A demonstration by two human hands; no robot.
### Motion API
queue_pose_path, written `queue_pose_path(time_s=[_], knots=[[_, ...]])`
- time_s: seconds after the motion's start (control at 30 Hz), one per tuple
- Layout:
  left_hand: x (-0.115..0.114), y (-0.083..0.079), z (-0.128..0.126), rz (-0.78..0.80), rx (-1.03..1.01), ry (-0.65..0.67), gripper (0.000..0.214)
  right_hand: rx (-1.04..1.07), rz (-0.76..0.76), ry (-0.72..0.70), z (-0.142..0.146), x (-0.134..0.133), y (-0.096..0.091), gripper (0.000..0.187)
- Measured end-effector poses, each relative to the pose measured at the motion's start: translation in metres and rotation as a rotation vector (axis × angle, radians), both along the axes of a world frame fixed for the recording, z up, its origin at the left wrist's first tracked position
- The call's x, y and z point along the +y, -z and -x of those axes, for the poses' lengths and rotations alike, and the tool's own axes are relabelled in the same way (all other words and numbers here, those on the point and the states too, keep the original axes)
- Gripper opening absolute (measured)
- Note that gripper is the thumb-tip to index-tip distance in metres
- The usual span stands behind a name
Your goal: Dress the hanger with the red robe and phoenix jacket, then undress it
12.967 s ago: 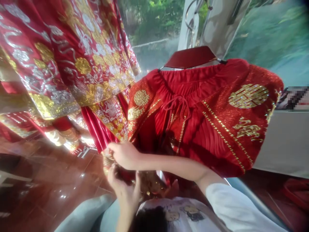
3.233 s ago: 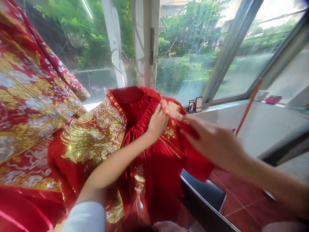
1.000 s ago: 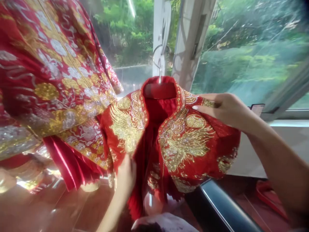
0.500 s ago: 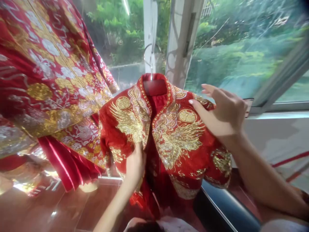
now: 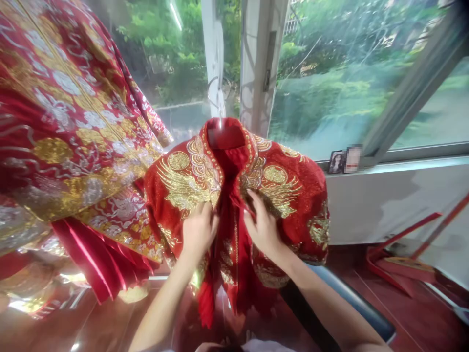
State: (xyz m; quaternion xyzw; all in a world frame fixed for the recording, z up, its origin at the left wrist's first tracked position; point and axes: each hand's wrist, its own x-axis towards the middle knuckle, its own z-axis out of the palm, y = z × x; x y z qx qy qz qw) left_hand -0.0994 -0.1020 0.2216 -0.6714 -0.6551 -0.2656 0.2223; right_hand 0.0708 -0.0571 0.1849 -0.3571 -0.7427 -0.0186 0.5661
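A red jacket (image 5: pixel 308 195) with gold embroidery and a beaded stand collar hangs by a clear hanger (image 5: pixel 220 100) in front of the window. Its front is parted, and the red lining shows inside the collar. My left hand (image 5: pixel 200 227) is closed on the jacket's left front edge, fingers curled over the cloth. On the opposite front edge, my right hand (image 5: pixel 264 229) grips the border between thumb and fingers. Both forearms reach up from below, covering parts of the lower jacket.
To the left hangs a larger red garment (image 5: pixel 84 112) with gold and silver embroidery. Small photo cards (image 5: pixel 336 161) stand on the window sill (image 5: pixel 403 164). A dark padded bench (image 5: pixel 348 298) is below right, near a red-framed object (image 5: pixel 403 264) on the tiled floor (image 5: pixel 110 327).
My right hand has come down from the jacket's right shoulder to its front edge and closed there. My left hand keeps its hold. The view has shifted slightly right.
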Motion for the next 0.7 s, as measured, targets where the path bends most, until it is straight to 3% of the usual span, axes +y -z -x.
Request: queue_pose_path(time_s=[0.1,0.23,0.37,0.47,0.57,0.63,0.7], knots=[[-0.007,-0.002,-0.001,0.136,0.012,0.040,0.021,0.116,0.081,-0.144,-0.003,-0.005,-0.041,0.048],[-0.013,0.002,-0.006,0.226,0.059,0.047,0.018,0.142,0.090,-0.164,0.022,0.004,-0.093,0.046],[-0.018,-0.010,0.007,0.224,0.115,0.077,0.021,-0.109,0.167,-0.128,0.029,0.006,-0.098,0.049],[-0.015,-0.047,0.023,0.001,0.196,0.250,0.039,-0.217,0.116,-0.049,0.004,-0.004,-0.095,0.041],[0.008,-0.105,0.032,-0.285,0.200,0.369,0.048,-0.137,-0.097,0.130,-0.032,0.003,-0.117,0.036],[0.035,-0.142,0.034,-0.298,0.133,0.414,0.042,-0.177,-0.134,0.152,-0.050,0.021,-0.140,0.040],[0.064,-0.167,0.035,-0.151,0.038,0.508,0.044,-0.284,-0.070,0.045,-0.060,0.044,-0.160,0.040]])
